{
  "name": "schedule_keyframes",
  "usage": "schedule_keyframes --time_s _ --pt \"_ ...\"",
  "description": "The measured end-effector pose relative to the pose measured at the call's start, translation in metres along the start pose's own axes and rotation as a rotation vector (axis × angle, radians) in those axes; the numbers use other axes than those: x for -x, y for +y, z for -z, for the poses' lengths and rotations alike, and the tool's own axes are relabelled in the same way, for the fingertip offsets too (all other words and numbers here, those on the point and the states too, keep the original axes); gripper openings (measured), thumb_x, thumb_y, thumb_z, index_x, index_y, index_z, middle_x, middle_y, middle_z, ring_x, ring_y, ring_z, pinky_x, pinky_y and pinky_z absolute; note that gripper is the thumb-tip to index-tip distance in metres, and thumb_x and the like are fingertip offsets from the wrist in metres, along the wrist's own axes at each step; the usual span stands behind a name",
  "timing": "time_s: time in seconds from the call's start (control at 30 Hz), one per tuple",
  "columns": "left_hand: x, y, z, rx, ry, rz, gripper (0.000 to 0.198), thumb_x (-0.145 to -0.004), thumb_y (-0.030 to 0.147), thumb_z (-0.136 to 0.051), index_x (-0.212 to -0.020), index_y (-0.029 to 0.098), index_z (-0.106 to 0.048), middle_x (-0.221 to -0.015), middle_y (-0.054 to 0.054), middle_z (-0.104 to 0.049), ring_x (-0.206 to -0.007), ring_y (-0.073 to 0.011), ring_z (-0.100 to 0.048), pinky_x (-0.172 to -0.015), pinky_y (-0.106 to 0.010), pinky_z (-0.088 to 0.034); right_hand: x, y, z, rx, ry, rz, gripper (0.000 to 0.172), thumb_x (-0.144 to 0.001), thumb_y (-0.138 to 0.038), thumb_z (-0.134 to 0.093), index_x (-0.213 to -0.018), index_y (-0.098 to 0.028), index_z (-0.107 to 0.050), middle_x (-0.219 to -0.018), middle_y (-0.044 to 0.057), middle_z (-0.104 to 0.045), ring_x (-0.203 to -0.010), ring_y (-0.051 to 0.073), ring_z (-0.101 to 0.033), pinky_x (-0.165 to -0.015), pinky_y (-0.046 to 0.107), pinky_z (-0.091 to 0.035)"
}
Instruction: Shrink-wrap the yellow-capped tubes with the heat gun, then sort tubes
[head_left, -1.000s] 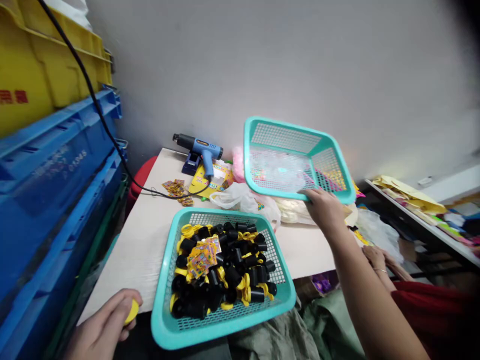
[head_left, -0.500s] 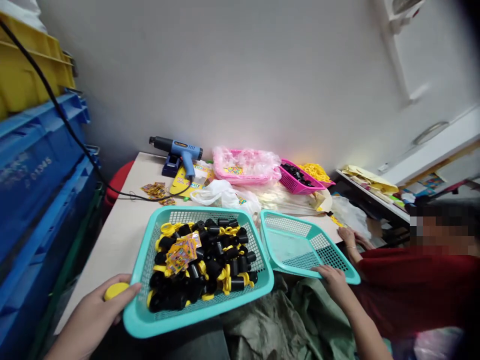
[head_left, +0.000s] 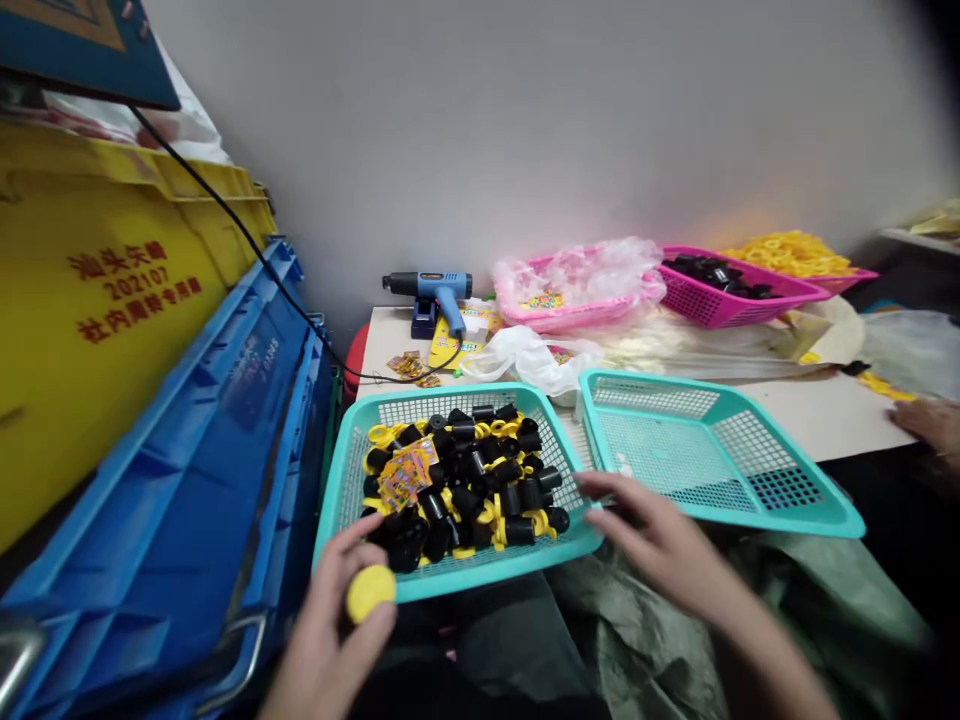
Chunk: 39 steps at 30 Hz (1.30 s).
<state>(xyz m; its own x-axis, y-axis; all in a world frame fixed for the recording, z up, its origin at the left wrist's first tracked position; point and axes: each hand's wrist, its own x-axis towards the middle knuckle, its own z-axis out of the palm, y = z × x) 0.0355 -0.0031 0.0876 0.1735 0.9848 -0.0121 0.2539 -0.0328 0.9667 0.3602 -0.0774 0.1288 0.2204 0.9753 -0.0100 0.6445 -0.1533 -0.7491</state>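
Observation:
My left hand [head_left: 330, 630] is closed on a round yellow cap [head_left: 370, 592], just in front of a teal basket [head_left: 341, 470] filled with several black and yellow parts [head_left: 469, 485] and small printed packets [head_left: 401, 478]. My right hand [head_left: 660, 545] holds nothing, with its fingers stretched out toward the gap between that basket and an empty teal basket [head_left: 712, 455] to its right. Both baskets rest at the table's near edge.
Stacked blue crates [head_left: 210, 480] and a yellow crate [head_left: 97, 310] stand close on the left. A blue heat gun [head_left: 435, 292] with a black cable, plastic bags [head_left: 540, 360], pink baskets [head_left: 720, 290] and yellow rings [head_left: 787, 255] line the back. Another person's hand [head_left: 926, 425] rests at the right.
The empty teal basket came down from the air onto the table, and my right hand let go of it and moved left. My left hand carried the yellow cap rightward.

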Motion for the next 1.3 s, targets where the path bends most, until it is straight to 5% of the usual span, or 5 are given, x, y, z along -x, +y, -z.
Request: schedule_keyframes --time_s 0.2,0.5,0.87,1.13,1.3 --pt "0.002 -0.005 -0.047 -0.146 -0.107 -0.432 0.049 -0.092 0.033 -0.050 -0.138 0.025 -0.036 -0.114 -0.009 -0.058 -0.105 -0.0213 -0.061 -0.088 -0.033 -0.051 -0.006 -0.069 -0.121 -1.070 -0.508 0.026 0.059 -0.084 -0.063 -0.058 -0.127 -0.023 -0.046 -0.121 0.006 -0.053 -0.107 0.016 -0.054 -0.088 0.028 -0.044" --pt "-0.014 -0.009 -0.048 -0.554 -0.045 -0.977 0.063 -0.095 0.023 -0.046 -0.152 0.017 -0.018 -0.110 -0.013 -0.059 -0.101 -0.0238 -0.058 -0.088 -0.038 -0.049 -0.004 -0.053 -0.134 -1.389 -0.501 -0.178 0.059 -0.074 -0.040 -0.077 -0.128 -0.025 -0.057 -0.111 0.003 -0.059 -0.092 0.010 -0.055 -0.083 0.022 -0.040" --pt "-0.050 -0.023 -0.050 -0.729 0.021 -0.736 0.069 -0.094 0.016 -0.042 -0.154 0.028 -0.010 -0.132 -0.015 -0.052 -0.118 -0.0297 -0.053 -0.097 -0.050 -0.043 -0.042 -0.052 -0.122 -0.636 0.037 -0.004 0.051 -0.079 -0.019 -0.056 -0.129 -0.028 -0.058 -0.143 0.003 -0.045 -0.133 0.020 -0.037 -0.113 0.038 -0.026" --pt "-0.039 -0.004 -0.055 -0.354 -0.076 -0.481 0.065 -0.096 0.025 -0.041 -0.153 0.023 -0.011 -0.121 -0.013 -0.054 -0.115 -0.0247 -0.056 -0.100 -0.045 -0.046 -0.044 -0.055 -0.135 -0.986 -0.115 0.045 0.031 -0.083 -0.048 -0.066 -0.094 -0.020 -0.071 -0.091 0.004 -0.062 -0.083 0.013 -0.058 -0.076 0.024 -0.045" --pt "-0.034 -0.008 -0.063 -0.497 -0.026 -0.779 0.071 -0.091 0.007 -0.037 -0.154 0.027 -0.012 -0.127 -0.014 -0.053 -0.122 -0.0281 -0.051 -0.102 -0.051 -0.043 -0.040 -0.057 -0.130 -1.320 -0.429 -0.033 0.053 -0.074 -0.044 -0.076 -0.119 -0.024 -0.057 -0.110 0.004 -0.062 -0.099 0.015 -0.059 -0.091 0.028 -0.043"
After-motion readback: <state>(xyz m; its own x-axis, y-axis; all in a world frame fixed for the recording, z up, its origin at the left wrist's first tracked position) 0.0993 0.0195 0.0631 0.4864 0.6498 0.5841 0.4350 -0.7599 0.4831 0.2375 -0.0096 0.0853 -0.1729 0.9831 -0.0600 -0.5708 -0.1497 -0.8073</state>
